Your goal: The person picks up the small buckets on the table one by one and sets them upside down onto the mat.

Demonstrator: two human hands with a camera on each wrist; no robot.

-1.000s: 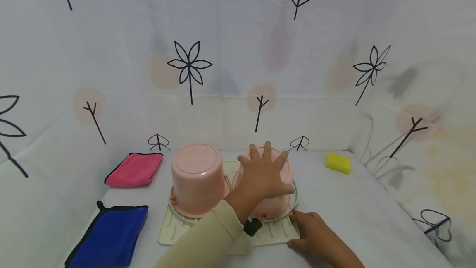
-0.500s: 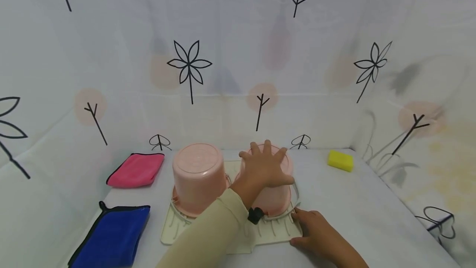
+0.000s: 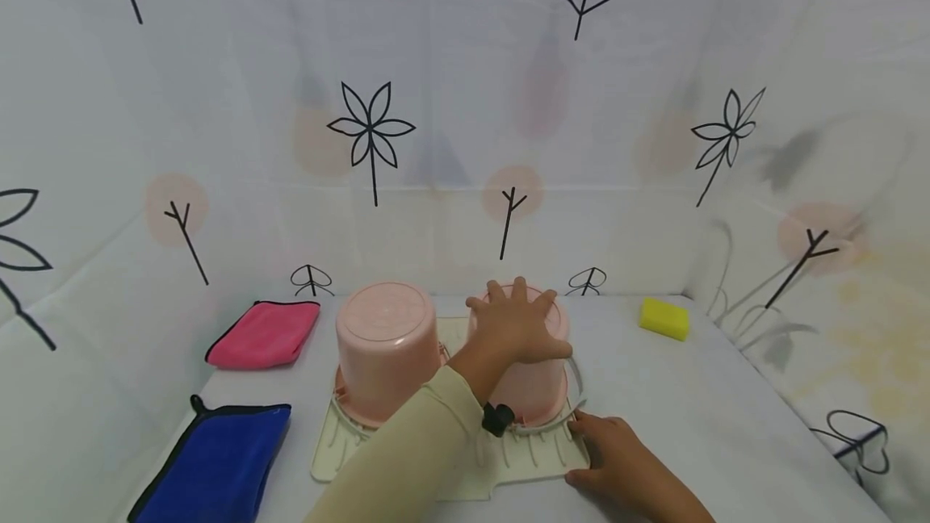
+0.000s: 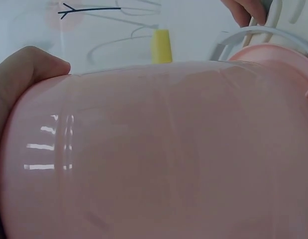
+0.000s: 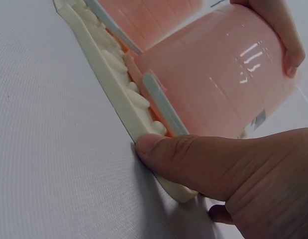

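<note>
Two pink plastic buckets stand upside down side by side on a cream ribbed drain tray (image 3: pixel 534 462). My left hand (image 3: pixel 512 337) reaches across to the right bucket (image 3: pixel 538 394) and rests on its upturned base, fingers spread. In the left wrist view, the thumb lies over the base edge of that bucket (image 4: pixel 158 149). The left bucket (image 3: pixel 385 353) is untouched. My right hand (image 3: pixel 617 458) holds the tray's near right corner; in the right wrist view its thumb presses the tray's edge (image 5: pixel 106 84). The right hand's other fingertips are mostly hidden.
A folded pink cloth (image 3: pixel 265 335) and a folded blue cloth (image 3: pixel 214 458) lie left of the tray. A yellow sponge (image 3: pixel 664 319) is at the back right. Pale bucket handles (image 5: pixel 163 102) rest low around the rims. A patterned white curtain (image 3: pixel 436 103) closes off the back.
My left hand has shifted slightly away from me on the right bucket's base. The right hand keeps its hold on the tray corner, and the tray looks nearly still.
</note>
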